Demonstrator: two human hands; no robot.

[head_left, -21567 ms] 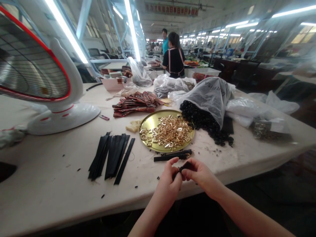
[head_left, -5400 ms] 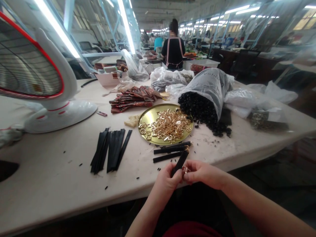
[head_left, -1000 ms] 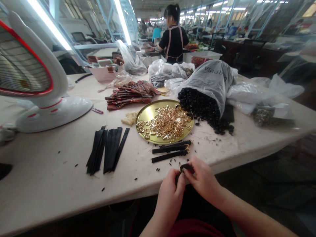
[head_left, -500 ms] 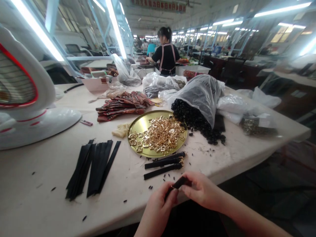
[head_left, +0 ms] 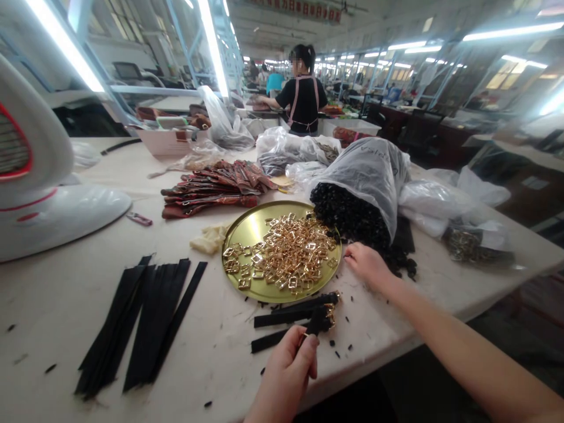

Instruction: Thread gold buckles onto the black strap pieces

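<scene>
Black strap [head_left: 314, 326] near, centre; my left hand [head_left: 286, 371] pinches it, thumb against fingers. My right hand [head_left: 372, 269] right of tray [head_left: 251, 224], beside black pieces [head_left: 352, 214]; from here, cannot tell whether fingers grip anything. Few straps with gold ends [head_left: 282, 318] lie just beyond; more bare strips [head_left: 152, 317] left, seemingly undone.
</scene>
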